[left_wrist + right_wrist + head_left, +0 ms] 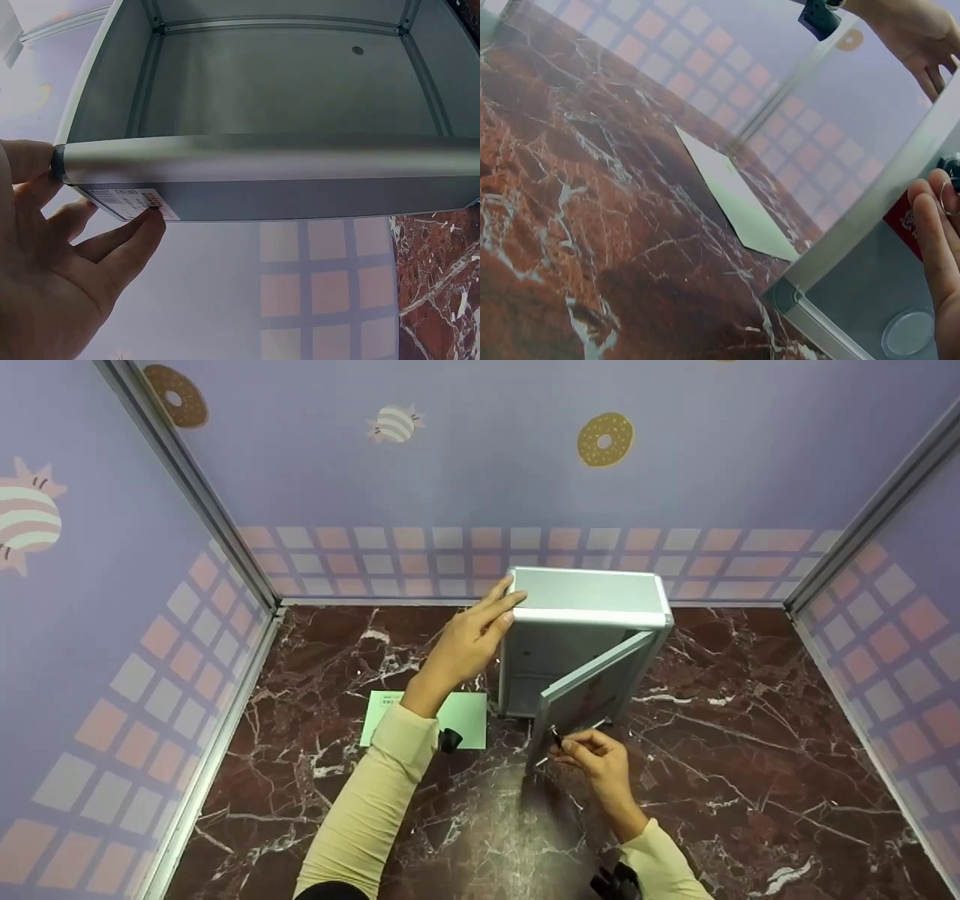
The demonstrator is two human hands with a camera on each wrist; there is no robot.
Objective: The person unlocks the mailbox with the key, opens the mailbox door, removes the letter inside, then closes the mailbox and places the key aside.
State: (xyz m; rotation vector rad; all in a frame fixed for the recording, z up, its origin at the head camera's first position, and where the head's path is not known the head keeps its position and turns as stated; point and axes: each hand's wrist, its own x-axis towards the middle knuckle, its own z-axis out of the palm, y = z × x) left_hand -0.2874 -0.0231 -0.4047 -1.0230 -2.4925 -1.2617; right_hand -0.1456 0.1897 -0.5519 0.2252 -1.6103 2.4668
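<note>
A grey metal cabinet [589,592] with silver edges stands upright, its front door [585,697] swung partway out. My left hand [465,641] grips the cabinet's top left corner. In the left wrist view its fingers lie along the side by a white sticker [127,201], and the cabinet's inside shows bare. Near the door's free edge, my right hand [600,761] pinches a small black-headed key [556,738] at the lock. A thin ring [946,196] hangs by those fingers in the right wrist view, where the frame's edge cuts off part of the hand.
A light green sheet [466,716] lies flat on the dark red marbled surface [750,780], left of the cabinet and partly behind my left forearm. Patterned lilac walls enclose the left, back and right. On the door are a red label [904,225] and a round clear disc [907,332].
</note>
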